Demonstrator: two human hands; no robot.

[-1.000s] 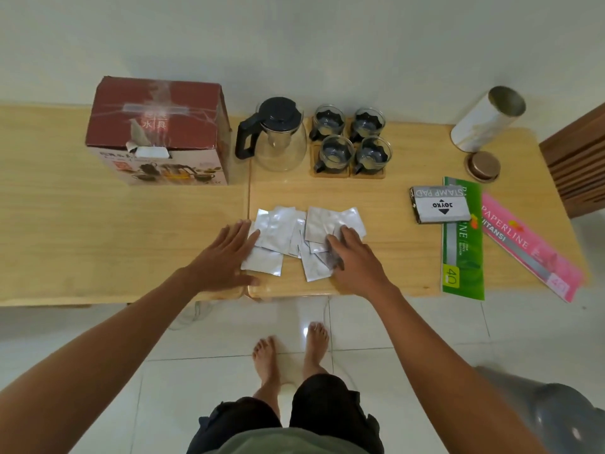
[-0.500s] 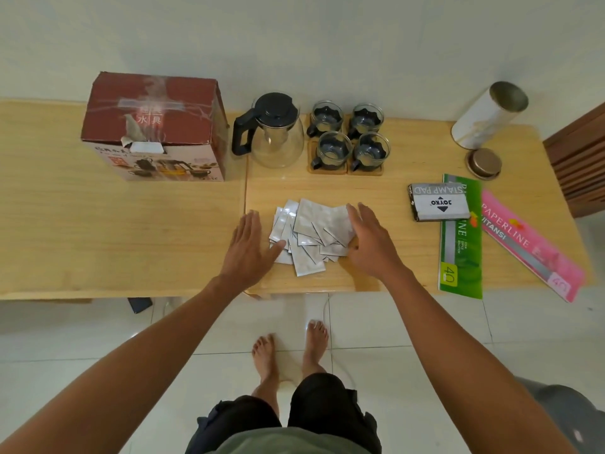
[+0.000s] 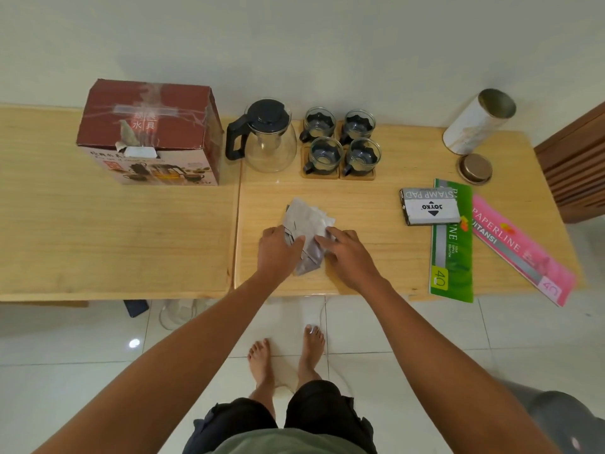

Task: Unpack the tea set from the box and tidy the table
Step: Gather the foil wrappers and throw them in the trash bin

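Several silver foil sachets (image 3: 306, 224) lie bunched in one stack near the front of the wooden table (image 3: 131, 231). My left hand (image 3: 276, 253) grips the stack's left side, thumb over the packets. My right hand (image 3: 348, 253) holds the right side with curled fingers. Behind them stand the glass teapot with a black lid (image 3: 266, 137) and several glass cups on wooden coasters (image 3: 340, 144). The red tea set box (image 3: 149, 132) stands closed at the back left.
A white cylindrical tin (image 3: 478, 121) lies at the back right, its gold lid (image 3: 474, 168) beside it. A stamp pad box (image 3: 429, 206) rests on a green paper pack (image 3: 453, 244), next to a pink pack (image 3: 520, 253). A wooden slatted piece (image 3: 576, 165) stands at the right edge.
Both hands swept inward and pushed the spread-out sachets together. The loose scatter is now one stack, which my two hands hold from both sides.
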